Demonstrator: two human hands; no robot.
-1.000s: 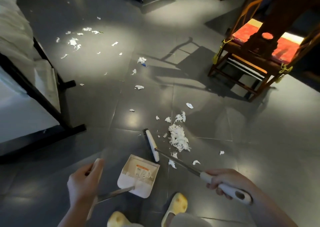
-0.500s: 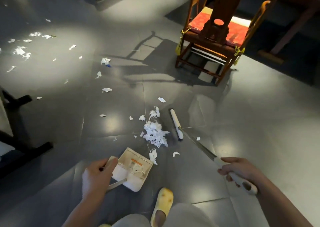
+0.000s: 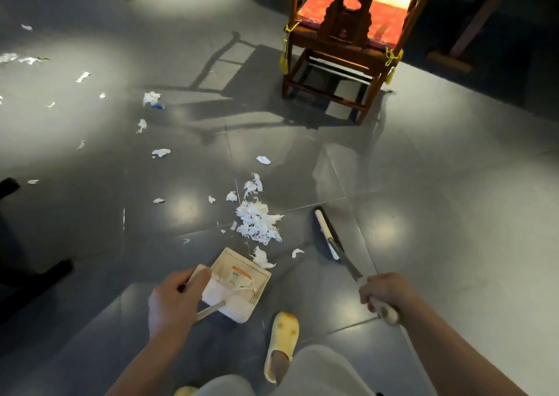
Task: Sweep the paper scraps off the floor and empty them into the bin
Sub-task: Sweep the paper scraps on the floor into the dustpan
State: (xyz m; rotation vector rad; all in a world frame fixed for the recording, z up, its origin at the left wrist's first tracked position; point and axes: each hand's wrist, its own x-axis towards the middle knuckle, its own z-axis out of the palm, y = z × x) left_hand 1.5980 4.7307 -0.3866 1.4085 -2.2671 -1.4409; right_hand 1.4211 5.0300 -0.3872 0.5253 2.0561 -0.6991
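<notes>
Scrap pile on floor between dustpan, gripped by left hand, and broom head, handle gripped by right hand; pan mouth faces pile.

Single head-worn wide-angle view, aimed forward and down; floor seen from standing height, hands near bottom edge.

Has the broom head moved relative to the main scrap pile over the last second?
Yes. The broom head was left of the scrap pile, by the dustpan; now it sits right of the pile.
</notes>
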